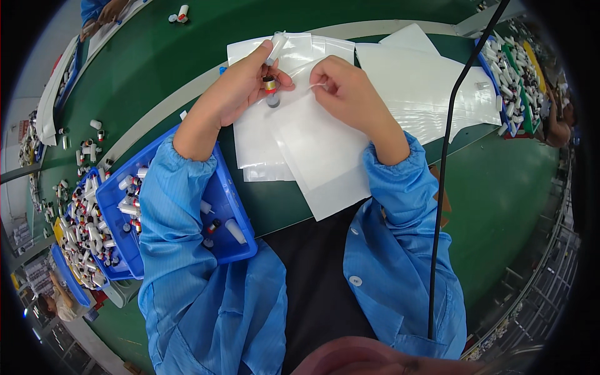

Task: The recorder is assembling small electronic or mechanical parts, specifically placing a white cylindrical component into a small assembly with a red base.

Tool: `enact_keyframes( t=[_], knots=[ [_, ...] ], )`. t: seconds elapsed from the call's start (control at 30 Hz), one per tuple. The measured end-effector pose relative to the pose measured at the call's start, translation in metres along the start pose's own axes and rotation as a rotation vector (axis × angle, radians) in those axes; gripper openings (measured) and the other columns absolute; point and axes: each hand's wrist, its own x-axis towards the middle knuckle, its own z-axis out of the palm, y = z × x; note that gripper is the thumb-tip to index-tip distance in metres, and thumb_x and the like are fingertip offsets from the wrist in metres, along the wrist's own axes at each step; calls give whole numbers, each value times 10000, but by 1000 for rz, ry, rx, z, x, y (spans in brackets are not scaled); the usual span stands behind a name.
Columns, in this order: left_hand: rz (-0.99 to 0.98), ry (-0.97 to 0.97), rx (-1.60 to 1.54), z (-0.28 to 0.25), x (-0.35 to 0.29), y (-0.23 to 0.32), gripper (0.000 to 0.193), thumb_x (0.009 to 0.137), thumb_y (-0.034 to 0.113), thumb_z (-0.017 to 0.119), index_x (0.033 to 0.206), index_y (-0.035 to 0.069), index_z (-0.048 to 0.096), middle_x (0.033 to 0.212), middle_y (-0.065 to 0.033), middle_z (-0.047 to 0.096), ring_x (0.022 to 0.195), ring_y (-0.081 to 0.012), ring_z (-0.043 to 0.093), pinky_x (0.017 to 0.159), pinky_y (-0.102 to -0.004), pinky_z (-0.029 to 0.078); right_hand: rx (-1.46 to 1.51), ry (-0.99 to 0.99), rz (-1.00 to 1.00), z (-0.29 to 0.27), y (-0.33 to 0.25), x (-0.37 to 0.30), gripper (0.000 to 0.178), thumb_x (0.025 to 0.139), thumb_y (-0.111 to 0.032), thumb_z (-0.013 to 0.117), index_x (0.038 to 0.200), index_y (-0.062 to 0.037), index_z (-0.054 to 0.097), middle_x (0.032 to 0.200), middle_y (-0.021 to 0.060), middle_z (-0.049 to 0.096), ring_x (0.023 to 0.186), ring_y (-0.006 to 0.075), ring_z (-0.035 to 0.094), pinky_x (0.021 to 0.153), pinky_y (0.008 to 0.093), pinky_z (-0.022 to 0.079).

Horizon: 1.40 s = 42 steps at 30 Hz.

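Observation:
My left hand (245,81) is closed round small cylindrical pieces. A white bottle (275,49) sticks up by its thumb, and a small piece banded black, gold and red (269,84) shows at the fingers. A round grey cap (272,100) sits just below that piece. With fingers pinched together, my right hand (340,90) grips the upper edge of a white plastic bag (325,162). The bag lies slanted over other flat white bags (406,75) on the green table. The fingertips of the left hand are close to the same bag edge.
A blue bin (234,247) with loose bottles and caps stands by my left forearm. Beyond it, more bins hold heaped white bottles (81,231). Another filled bin (512,81) is at the far right. A black cable (447,144) hangs before the right side. Another person's hands (103,19) show at top left.

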Motion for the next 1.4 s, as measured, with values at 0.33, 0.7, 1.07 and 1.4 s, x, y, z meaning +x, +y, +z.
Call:
enact_keyframes(
  t=[0.33,0.7,1.07,1.4],
  knots=[
    [138,-98,-358,-14,1,10,483,1079,483,249,968,97,517,1053,-169,666,1117,-345,640,943,-390,513,869,283,263,-1,-5,22,138,916,-83,681,1020,-37,602,895,13,629,799,82,583,738,255,501],
    [185,-72,-695,-16,0,17,194,1018,218,426,1023,32,481,1269,-301,542,1214,-418,579,1021,-456,531,572,453,-205,41,-15,32,648,850,-32,712,1430,-31,424,939,22,524,745,70,512,707,207,442],
    [347,-184,-442,0,-8,14,359,952,-38,521,1267,26,362,1370,-264,503,1324,-314,505,1067,-380,493,308,516,-287,56,-18,29,892,763,70,719,1525,-47,270,1257,142,448,934,160,591,839,300,513],
    [328,-64,-296,-11,0,7,461,943,10,631,1344,-26,407,1167,-166,655,1070,-225,665,967,-309,533,-31,553,-456,47,-18,27,772,765,67,700,1466,-92,419,1233,125,454,889,188,572,814,296,505]
  ],
)
